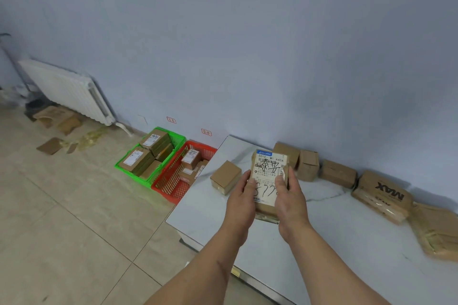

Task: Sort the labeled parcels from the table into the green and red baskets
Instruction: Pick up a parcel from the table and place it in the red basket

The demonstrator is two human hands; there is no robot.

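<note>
A brown cardboard parcel (269, 171) with a white shipping label and black handwriting is held up over the white marble table (334, 230). My left hand (241, 202) grips its left side and my right hand (290, 202) grips its right side, thumbs on the label. The green basket (178, 137) stands on the floor left of the table with several labeled parcels inside. Next to it, against the table's end, is the red basket (171, 188), also holding several parcels.
A small plain box (225, 177) lies on the table left of my hands. Several more boxes (308, 164) line the wall, among them one printed MAX (383, 194). A white radiator (67, 89) and cardboard scraps (50, 146) sit at far left.
</note>
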